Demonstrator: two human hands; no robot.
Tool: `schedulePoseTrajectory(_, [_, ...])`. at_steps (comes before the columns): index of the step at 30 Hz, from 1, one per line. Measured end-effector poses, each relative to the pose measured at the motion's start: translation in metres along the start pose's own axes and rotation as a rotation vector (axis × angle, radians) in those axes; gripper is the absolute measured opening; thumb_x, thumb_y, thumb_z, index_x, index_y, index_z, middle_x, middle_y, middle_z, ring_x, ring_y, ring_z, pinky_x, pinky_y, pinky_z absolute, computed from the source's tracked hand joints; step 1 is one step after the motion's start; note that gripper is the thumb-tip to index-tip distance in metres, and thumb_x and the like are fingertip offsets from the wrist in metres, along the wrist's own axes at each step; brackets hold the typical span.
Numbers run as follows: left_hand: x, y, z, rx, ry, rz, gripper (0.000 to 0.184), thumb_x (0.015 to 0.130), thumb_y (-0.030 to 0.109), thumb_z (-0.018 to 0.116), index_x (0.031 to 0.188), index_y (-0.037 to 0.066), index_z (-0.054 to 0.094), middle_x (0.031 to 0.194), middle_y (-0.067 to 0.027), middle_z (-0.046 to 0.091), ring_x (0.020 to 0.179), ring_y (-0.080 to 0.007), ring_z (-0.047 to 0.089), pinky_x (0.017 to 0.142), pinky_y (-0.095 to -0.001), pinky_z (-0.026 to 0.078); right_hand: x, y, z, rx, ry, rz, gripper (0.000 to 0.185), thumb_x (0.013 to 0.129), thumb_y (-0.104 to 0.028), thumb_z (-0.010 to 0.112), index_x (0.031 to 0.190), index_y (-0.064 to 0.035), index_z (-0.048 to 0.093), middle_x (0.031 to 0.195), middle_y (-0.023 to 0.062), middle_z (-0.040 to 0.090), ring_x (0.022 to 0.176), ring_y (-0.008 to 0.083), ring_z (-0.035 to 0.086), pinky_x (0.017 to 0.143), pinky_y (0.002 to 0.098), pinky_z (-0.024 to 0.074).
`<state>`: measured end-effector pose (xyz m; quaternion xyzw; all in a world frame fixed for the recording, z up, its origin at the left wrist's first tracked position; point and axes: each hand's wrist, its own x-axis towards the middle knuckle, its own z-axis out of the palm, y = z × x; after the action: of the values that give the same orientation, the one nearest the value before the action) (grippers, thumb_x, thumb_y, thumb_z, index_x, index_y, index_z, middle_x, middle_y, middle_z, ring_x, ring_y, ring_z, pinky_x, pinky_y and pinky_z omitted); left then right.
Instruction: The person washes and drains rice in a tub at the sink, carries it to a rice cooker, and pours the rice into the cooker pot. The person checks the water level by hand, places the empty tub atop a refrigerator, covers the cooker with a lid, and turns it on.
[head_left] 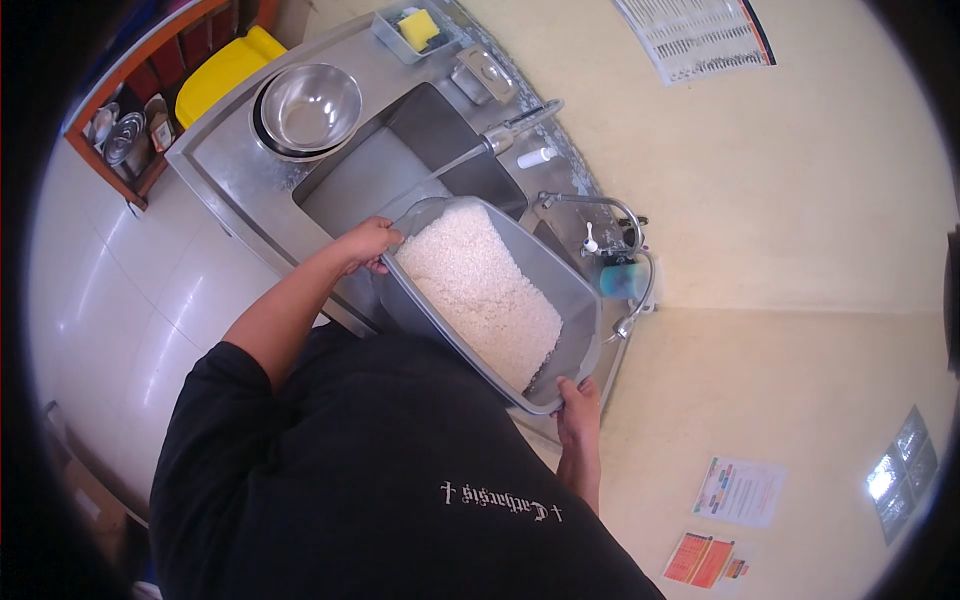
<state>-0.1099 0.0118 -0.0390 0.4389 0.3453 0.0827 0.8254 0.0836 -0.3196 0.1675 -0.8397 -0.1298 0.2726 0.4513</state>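
A large grey basin holds a wide heap of white rice-like grains. My left hand is closed on the basin's rim at its left end. At the opposite end, near the lower right corner, my right hand grips the rim with the thumb on top. The basin is over the near part of the steel sink counter, beside a sink bowl. Its underside is hidden.
Stacked metal bowls stand on the counter. Behind the sink are a faucet, a second curved tap, a blue-green cup and a plastic container with a yellow sponge. A wall borders the counter.
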Motion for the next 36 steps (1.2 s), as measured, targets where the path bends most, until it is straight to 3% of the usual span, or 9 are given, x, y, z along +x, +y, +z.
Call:
schedulePoseTrajectory(7, [-0.001,0.004,0.001,-0.006,0.036,-0.018,0.034,0.089,0.025,0.059,0.117,0.004,0.057,0.091,-0.0047,0.062,0.071,-0.0128,0.06,0.057,-0.0302,0.053,-0.004,-0.004,0.003,0.018,-0.005,0.002,0.018,0.088,-0.007,0.058,0.103,0.0013,0.053,0.076,0.0084,0.065,0.05,0.0125,0.057,0.039,0.024,0.042])
schedulePoseTrajectory(9, [0.002,0.003,-0.003,0.002,-0.02,-0.038,0.072,0.088,0.027,0.062,0.144,-0.006,0.029,0.109,-0.0125,0.057,0.077,-0.0158,0.06,0.055,-0.0321,0.054,-0.004,-0.002,0.002,0.019,-0.013,-0.008,0.018,0.088,-0.006,0.057,0.104,0.0016,0.053,0.076,0.0082,0.065,0.05,0.0122,0.057,0.039,0.0239,0.042])
schedulePoseTrajectory(16, [0.006,-0.002,-0.004,-0.024,-0.065,-0.02,0.071,0.089,0.026,0.062,0.144,-0.006,0.03,0.107,-0.0123,0.057,0.073,-0.0153,0.059,0.054,-0.0313,0.054,-0.007,-0.004,0.005,0.003,-0.002,-0.019,0.023,0.088,-0.005,0.055,0.11,0.003,0.053,0.079,0.0084,0.066,0.052,0.0121,0.059,0.04,0.0235,0.0419])
schedulePoseTrajectory(18, [-0.002,0.003,0.001,-0.002,0.032,-0.012,0.04,0.09,0.024,0.059,0.122,0.003,0.053,0.097,-0.0065,0.062,0.074,-0.0139,0.061,0.059,-0.0314,0.054,-0.007,-0.003,0.003,0.005,-0.006,-0.014,0.023,0.088,-0.005,0.055,0.11,0.0029,0.053,0.079,0.0084,0.066,0.052,0.0123,0.059,0.04,0.0236,0.0418])
schedulePoseTrajectory(22, [0.005,-0.001,-0.001,0.004,0.018,-0.023,0.041,0.09,0.023,0.059,0.123,0.002,0.052,0.1,-0.0076,0.061,0.075,-0.0143,0.061,0.059,-0.0321,0.055,-0.009,-0.005,0.005,0.0,-0.004,-0.01,0.021,0.089,-0.006,0.056,0.108,0.0022,0.053,0.079,0.0083,0.066,0.052,0.0124,0.058,0.04,0.024,0.0414])
schedulePoseTrajectory(31, [0.021,-0.01,-0.006,0.038,-0.053,0.01,0.031,0.09,0.023,0.058,0.113,0.003,0.058,0.085,-0.0046,0.063,0.065,-0.0127,0.06,0.053,-0.0292,0.053,-0.015,-0.004,0.011,0.013,0.012,-0.024,0.018,0.091,-0.009,0.056,0.105,-0.0001,0.052,0.077,0.0057,0.063,0.053,0.0112,0.056,0.041,0.0236,0.0405])
schedulePoseTrajectory(33, [0.019,-0.01,-0.003,-0.025,-0.062,0.006,0.048,0.089,0.025,0.059,0.131,0.003,0.049,0.101,-0.0062,0.062,0.069,-0.0124,0.06,0.051,-0.0303,0.053,-0.017,-0.004,0.011,0.013,0.032,-0.008,0.019,0.089,-0.009,0.057,0.105,0.0002,0.052,0.077,0.0063,0.063,0.052,0.0113,0.056,0.042,0.0243,0.0416])
schedulePoseTrajectory(36, [0.019,-0.007,-0.002,0.055,-0.078,0.023,0.044,0.087,0.022,0.059,0.126,0.003,0.054,0.091,-0.0048,0.064,0.069,-0.0134,0.06,0.054,-0.0308,0.053,-0.015,0.004,0.002,0.021,0.057,0.005,0.021,0.088,-0.009,0.06,0.105,0.0001,0.053,0.077,0.0066,0.063,0.052,0.0109,0.055,0.043,0.0248,0.0428])
